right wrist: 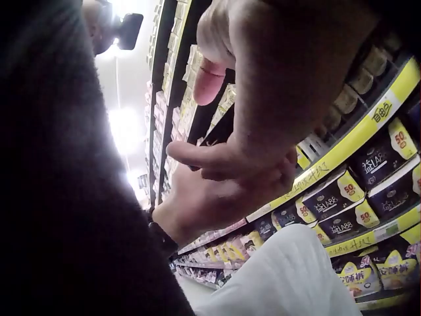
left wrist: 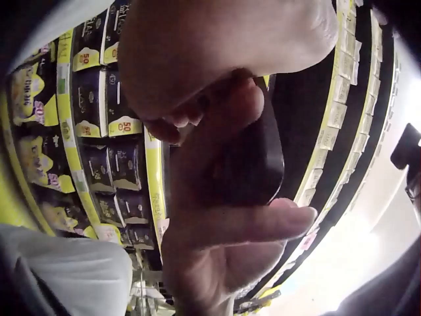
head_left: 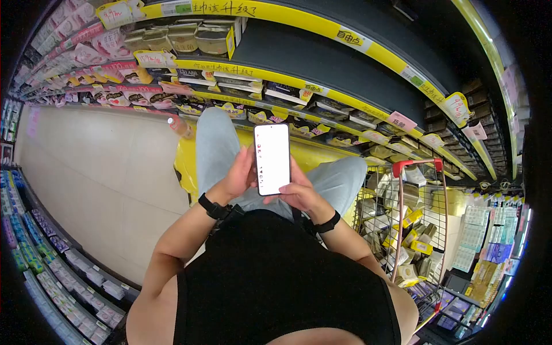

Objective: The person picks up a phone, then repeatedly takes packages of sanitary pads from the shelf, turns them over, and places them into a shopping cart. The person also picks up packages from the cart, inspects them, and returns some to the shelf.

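- My left hand (head_left: 237,177) curls round the phone (head_left: 272,158) at its left edge, screen facing me, above my knees.
- My right hand (head_left: 300,194) grips its lower right corner, fingers curled underneath.
- A cart (head_left: 415,230) stands near my right knee.

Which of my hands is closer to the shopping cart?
Your right hand, holding the phone at its lower right corner, toward the cart; the left hand grips the opposite edge.

Yellow-edged shelves (head_left: 322,57) carry rows of dark boxes (head_left: 282,92), and a trolley (head_left: 414,164) stands on the pale floor (head_left: 103,172).
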Demonstrator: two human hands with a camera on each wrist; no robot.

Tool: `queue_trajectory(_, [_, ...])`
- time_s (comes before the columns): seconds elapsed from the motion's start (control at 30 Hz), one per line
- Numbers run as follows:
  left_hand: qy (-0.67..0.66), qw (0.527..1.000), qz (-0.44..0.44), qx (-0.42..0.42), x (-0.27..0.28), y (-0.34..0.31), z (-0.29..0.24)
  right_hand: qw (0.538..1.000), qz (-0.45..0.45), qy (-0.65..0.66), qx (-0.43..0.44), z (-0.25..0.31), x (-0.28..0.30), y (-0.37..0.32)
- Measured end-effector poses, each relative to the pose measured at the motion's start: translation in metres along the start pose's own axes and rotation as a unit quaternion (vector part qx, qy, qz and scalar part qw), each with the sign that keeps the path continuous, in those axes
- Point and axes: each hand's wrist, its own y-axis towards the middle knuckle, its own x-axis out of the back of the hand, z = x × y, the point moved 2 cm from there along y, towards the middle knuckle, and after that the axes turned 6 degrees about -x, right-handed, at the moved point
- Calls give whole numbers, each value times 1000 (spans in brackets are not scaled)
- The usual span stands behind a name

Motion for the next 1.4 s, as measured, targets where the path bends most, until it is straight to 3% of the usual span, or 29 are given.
queue_trajectory(0.1, [-126, 991, 2, 41, -5, 0, 6, 999, 23, -34, -14, -4, -1, -6])
queue_trajectory(0.27, [-194, 980, -12, -27, -23, 3, -5, 999, 27, -47, -5, -12, -9, -1])
queue_trajectory(0.37, [-213, 976, -29, -21, -22, -2, -5, 993, 36, -106, -39, -17, -9, 0])
queue_trajectory(0.47, [-260, 965, -22, -17, -18, -5, -5, 986, -33, -138, -84, -29, -2, 3])
queue_trajectory(0.57, [-231, 972, -34, -24, -13, -9, -6, 987, -79, -16, -142, -25, -11, 7])
queue_trajectory(0.67, [-284, 958, -33, -18, -5, -16, -5, 991, -33, -57, -117, -38, 0, 12])
queue_trajectory(0.7, [-305, 952, -28, -11, 3, -20, -3, 977, -17, -188, -103, -37, 1, 13])
queue_trajectory(0.77, [-379, 923, -54, 25, 20, -37, -2, 898, 21, -435, -65, -33, 6, 13])
queue_trajectory(0.83, [-363, 925, -111, 31, 42, -56, 4, 896, 70, -426, -100, -36, 5, 20])
queue_trajectory(0.9, [-257, 955, -146, 0, 62, -82, 6, 893, 116, -413, -134, -42, 5, 25])
queue_trajectory(0.93, [-229, 960, -157, 26, 69, -97, 0, 890, 135, -405, -162, -43, 9, 27])
queue_trajectory(0.97, [-241, 937, -253, 8, 71, -110, -4, 891, 113, -403, -177, -45, 16, 28])
queue_trajectory(1.03, [-199, 927, -313, 47, 90, -147, -3, 891, 74, -397, -206, -49, 26, 28])
queue_trajectory(1.1, [-12, 935, -340, 100, 104, -185, -9, 907, 25, -378, -183, -48, 36, 31])
queue_trajectory(1.17, [187, 916, -291, 205, 108, -215, -14, 906, -21, -382, -183, -53, 50, 33])
queue_trajectory(1.23, [349, 844, -205, 352, 99, -244, -16, 914, -36, -374, -155, -59, 61, 36])
queue_trajectory(1.27, [432, 819, -155, 344, 93, -255, -12, 918, -46, -369, -140, -64, 65, 39])
queue_trajectory(1.37, [530, 811, -35, 246, 70, -282, 5, 908, -37, -394, -141, -68, 56, 44])
queue_trajectory(1.4, [546, 802, -33, 239, 60, -284, 5, 907, -18, -400, -131, -71, 51, 46])
